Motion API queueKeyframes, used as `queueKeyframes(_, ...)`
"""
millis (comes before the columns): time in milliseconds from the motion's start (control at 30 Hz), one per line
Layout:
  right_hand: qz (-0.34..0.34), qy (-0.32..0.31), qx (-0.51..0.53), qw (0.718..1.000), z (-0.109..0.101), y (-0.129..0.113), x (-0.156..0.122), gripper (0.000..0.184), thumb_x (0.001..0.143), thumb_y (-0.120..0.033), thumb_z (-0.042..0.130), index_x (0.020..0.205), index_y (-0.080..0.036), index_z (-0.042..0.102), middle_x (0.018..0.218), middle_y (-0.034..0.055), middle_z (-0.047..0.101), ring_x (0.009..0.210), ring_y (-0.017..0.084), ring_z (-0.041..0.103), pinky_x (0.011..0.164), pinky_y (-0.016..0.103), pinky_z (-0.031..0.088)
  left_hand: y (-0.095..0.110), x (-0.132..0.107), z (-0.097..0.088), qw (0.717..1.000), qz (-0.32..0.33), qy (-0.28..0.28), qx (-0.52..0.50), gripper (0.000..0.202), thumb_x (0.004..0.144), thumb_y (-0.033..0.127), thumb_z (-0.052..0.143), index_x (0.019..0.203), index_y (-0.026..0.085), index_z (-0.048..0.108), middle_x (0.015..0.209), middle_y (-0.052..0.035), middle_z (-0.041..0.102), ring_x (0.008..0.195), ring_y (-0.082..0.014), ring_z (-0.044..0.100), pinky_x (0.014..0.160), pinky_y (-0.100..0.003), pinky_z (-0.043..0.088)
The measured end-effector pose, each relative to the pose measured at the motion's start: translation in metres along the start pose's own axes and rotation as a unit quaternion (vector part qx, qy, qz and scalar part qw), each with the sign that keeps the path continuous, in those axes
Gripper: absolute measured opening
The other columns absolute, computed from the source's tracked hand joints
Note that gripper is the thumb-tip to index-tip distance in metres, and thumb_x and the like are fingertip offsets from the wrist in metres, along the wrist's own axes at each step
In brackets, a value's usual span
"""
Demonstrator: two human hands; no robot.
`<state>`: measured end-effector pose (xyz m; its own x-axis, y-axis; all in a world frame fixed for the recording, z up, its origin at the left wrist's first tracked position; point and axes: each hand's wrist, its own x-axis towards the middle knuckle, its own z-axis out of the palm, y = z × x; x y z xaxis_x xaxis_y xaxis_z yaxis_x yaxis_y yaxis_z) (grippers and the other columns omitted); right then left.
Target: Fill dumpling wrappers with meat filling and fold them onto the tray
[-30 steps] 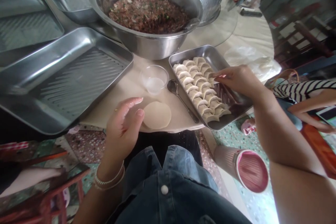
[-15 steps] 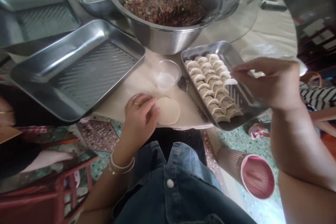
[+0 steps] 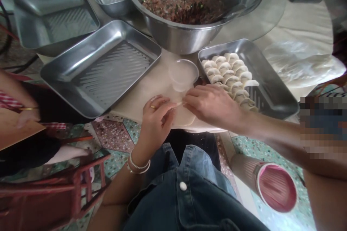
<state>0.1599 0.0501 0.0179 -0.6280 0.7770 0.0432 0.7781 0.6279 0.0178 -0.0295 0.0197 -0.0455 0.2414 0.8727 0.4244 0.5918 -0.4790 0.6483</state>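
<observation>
Both hands lifting a wrapper (image 3: 187, 117) off the desk (image 3: 141, 86), just below the cup (image 3: 183, 74).

Bowl (image 3: 187, 36) of filling above the cup; tray (image 3: 273, 90) of dumplings (image 3: 230, 74) to its right. Left hand (image 3: 155, 122) and right hand (image 3: 213, 106) each pinch the wrapper's upper edge, grip closed on it. Best peeled slowly with fingertips only, so thin dough neither tears nor stretches.

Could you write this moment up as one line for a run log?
left hand: pinching wrapper edge | right hand: on dough wrapper | tray of dumplings: right | water cup: behind hands | filling bowl: beyond
</observation>
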Motion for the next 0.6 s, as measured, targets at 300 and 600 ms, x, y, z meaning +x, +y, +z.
queueKeyframes(300,-0.101,0.106,0.021,0.989,-0.036,-0.011,-0.02,0.022,0.093,-0.019,0.047,0.09,-0.024,0.069,0.091,0.0013,0.071,0.077,0.016,0.062,0.061,0.034,0.052,0.006,0.008,-0.003,0.993,0.018,-0.012,-0.117,0.028,0.081,0.024,0.067,0.109,0.02,0.068,0.119,-0.0093,0.066,0.121,-0.0236,0.056,0.108,-0.047,0.042)
queueKeyframes(600,0.116,0.324,0.125,0.931,-0.057,0.046,-0.01,0.034,0.082,-0.045,0.066,0.11,-0.026,0.057,0.101,0.0052,0.066,0.076,0.016,0.062,0.065,0.032,0.049,0.024,0.011,-0.008,0.876,-0.228,0.08,-0.417,0.021,0.087,0.031,0.062,0.103,0.024,0.071,0.1,-0.0026,0.075,0.09,-0.0178,0.071,0.081,-0.032,0.06)
